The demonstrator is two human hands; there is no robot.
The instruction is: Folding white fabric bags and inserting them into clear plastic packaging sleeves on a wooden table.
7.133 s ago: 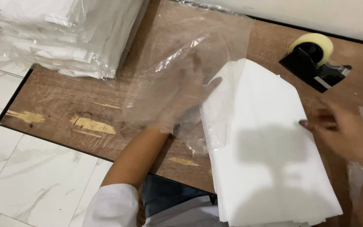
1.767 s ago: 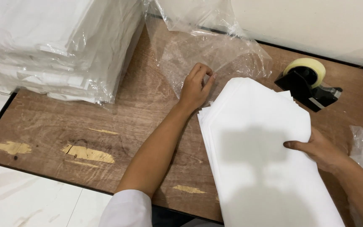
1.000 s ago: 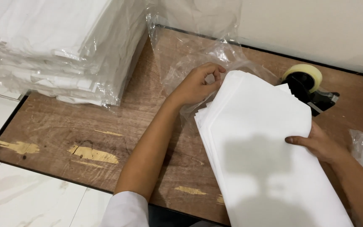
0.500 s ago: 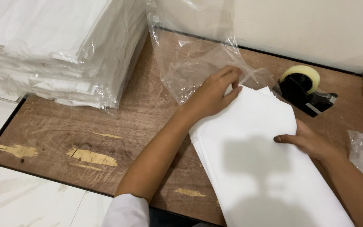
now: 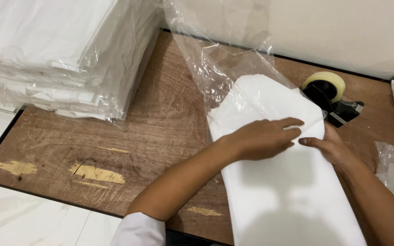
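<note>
1. Two hands meet on a folded white cloth (image 5: pixel 279 182): the left hand (image 5: pixel 263 138) lies flat with fingers together, pressing its upper part, and the right hand (image 5: pixel 329 148) pinches its right edge.
2. Half a second ago the cloth's top lay bare; now it sits inside the mouth of a clear plastic bag (image 5: pixel 224 59), which suggests bagging is underway.
3. Cloth and bag lie on a worn wooden worktop (image 5: pixel 160 132), the bag's far end rising against the wall.
4. Just beyond the right hand stands a tape dispenser (image 5: pixel 329 93); a stack of bagged white cloths (image 5: pixel 55 54) sits at far left.
</note>
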